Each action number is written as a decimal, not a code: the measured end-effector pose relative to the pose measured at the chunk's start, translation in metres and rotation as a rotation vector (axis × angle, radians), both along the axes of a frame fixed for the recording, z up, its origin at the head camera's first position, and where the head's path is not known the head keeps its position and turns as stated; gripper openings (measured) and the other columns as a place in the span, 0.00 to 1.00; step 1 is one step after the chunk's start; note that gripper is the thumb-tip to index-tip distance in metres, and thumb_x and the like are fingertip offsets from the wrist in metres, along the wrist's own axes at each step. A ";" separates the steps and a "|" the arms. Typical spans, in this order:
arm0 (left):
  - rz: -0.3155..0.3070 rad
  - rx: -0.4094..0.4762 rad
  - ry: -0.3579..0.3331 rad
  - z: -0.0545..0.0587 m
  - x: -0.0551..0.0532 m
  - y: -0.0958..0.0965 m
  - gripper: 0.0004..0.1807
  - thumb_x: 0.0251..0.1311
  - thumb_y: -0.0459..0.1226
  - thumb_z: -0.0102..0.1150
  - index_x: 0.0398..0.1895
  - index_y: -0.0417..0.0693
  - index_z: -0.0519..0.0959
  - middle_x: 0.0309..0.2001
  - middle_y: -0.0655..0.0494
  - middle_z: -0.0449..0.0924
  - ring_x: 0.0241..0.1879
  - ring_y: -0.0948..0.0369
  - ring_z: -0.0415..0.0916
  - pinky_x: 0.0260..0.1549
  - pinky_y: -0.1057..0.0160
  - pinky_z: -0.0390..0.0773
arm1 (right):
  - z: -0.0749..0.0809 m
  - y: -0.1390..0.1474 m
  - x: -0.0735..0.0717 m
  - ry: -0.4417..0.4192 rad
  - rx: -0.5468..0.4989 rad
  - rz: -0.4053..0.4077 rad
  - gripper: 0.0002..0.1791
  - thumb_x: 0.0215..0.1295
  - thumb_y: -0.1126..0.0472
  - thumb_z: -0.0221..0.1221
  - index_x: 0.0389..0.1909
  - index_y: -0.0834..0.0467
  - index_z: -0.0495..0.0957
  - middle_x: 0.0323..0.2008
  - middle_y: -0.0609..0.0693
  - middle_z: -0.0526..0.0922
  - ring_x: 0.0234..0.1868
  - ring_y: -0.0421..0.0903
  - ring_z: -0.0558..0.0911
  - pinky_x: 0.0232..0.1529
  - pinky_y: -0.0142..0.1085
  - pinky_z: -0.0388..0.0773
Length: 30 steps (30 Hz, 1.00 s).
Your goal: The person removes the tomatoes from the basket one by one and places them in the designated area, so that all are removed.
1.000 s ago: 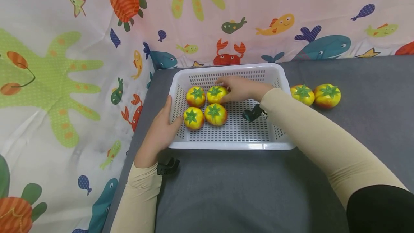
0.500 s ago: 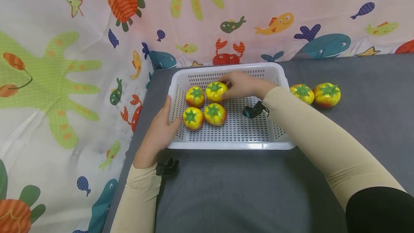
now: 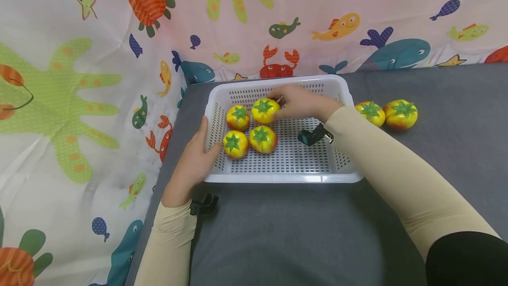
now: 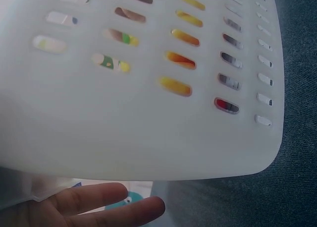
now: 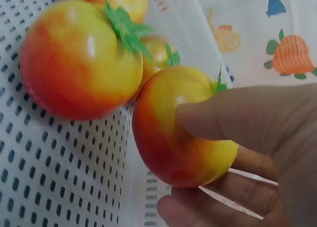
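A white perforated basket (image 3: 278,178) stands on the dark grey table. At its left end, my left hand (image 3: 194,156) grips the rim, thumb over the inner side; in the left wrist view two fingers (image 4: 119,207) stretch along the outside wall. My right hand (image 3: 299,102) reaches in from the right and pinches a yellow-red toy tomato (image 5: 181,138) with a green star-shaped top, thumb on its side and fingers around the lower part. Three more toy tomatoes lie beside it in the basket: one at back left (image 3: 238,117), one at front left (image 3: 235,144), one in front (image 3: 263,139).
Two more toy tomatoes, the nearer one (image 3: 371,114) and the farther one (image 3: 401,114), sit on the table (image 3: 297,233) right of the basket, close to the right forearm. A cloth (image 3: 238,21) printed with sea animals hangs behind and at the left.
My right hand has shifted slightly back and to the right with its toy tomato. The left hand keeps its place on the basket's rim. The head view has tilted a little.
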<state>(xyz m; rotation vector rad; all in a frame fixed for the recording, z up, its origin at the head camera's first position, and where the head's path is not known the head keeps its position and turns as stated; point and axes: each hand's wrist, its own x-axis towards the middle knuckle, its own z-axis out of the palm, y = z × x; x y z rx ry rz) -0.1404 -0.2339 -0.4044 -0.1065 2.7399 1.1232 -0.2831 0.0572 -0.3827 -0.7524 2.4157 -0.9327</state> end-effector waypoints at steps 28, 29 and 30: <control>-0.005 -0.011 0.023 0.000 0.002 0.001 0.48 0.75 0.46 0.54 0.86 0.68 0.34 0.84 0.49 0.51 0.59 0.43 0.81 0.44 0.44 0.88 | 0.007 0.013 0.036 0.025 -0.066 -0.038 0.35 0.64 0.60 0.73 0.72 0.53 0.76 0.64 0.50 0.81 0.62 0.51 0.79 0.64 0.48 0.81; -0.004 -0.009 0.022 0.000 0.002 0.001 0.48 0.75 0.46 0.54 0.86 0.68 0.34 0.84 0.49 0.51 0.60 0.43 0.81 0.44 0.44 0.88 | 0.007 0.013 0.038 0.028 -0.072 -0.036 0.34 0.63 0.60 0.74 0.71 0.53 0.76 0.63 0.49 0.81 0.62 0.51 0.79 0.63 0.48 0.81; -0.003 -0.009 0.021 0.000 0.002 0.002 0.48 0.75 0.47 0.54 0.86 0.68 0.34 0.84 0.49 0.51 0.60 0.43 0.81 0.44 0.44 0.88 | 0.008 0.014 0.039 0.033 -0.077 -0.035 0.34 0.63 0.59 0.74 0.71 0.52 0.76 0.63 0.49 0.81 0.62 0.50 0.79 0.63 0.48 0.82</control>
